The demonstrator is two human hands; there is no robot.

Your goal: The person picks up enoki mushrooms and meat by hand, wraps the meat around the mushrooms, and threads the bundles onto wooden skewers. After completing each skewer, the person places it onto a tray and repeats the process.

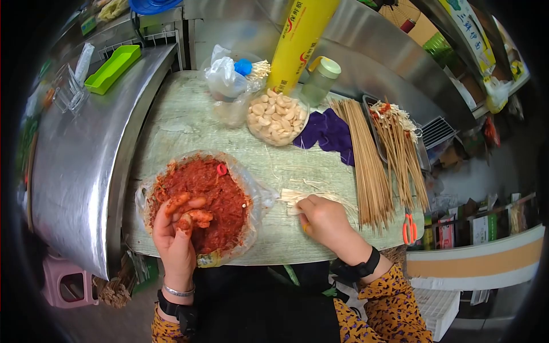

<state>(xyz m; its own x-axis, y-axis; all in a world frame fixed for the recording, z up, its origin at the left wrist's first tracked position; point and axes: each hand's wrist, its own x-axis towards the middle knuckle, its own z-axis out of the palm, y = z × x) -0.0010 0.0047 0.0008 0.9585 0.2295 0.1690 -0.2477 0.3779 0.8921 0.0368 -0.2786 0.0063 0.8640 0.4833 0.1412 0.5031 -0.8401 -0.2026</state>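
My left hand (pixel 180 226), its fingertips coated in red paste, is raised over a plastic-lined bowl of red chili paste (pixel 220 197). Its fingers are curled but apart, and nothing shows between them. A red ring-shaped piece (pixel 222 169) lies on the paste. To the right, my right hand (pixel 323 220) rests on the table with its fingers pinched on pale enoki mushrooms (pixel 290 195), whose thin strands spread out beside and behind the hand. Long wooden skewers (pixel 368 171) lie just right of that hand.
Behind are a bowl of garlic cloves (pixel 277 119), a purple cloth (pixel 327 132), a yellow film roll (pixel 300 43) and a green-lidded jar (pixel 321 80). Filled skewers (pixel 403 143) lie in a tray at right, near orange scissors (pixel 409 230). A metal counter (pixel 86 143) stands left.
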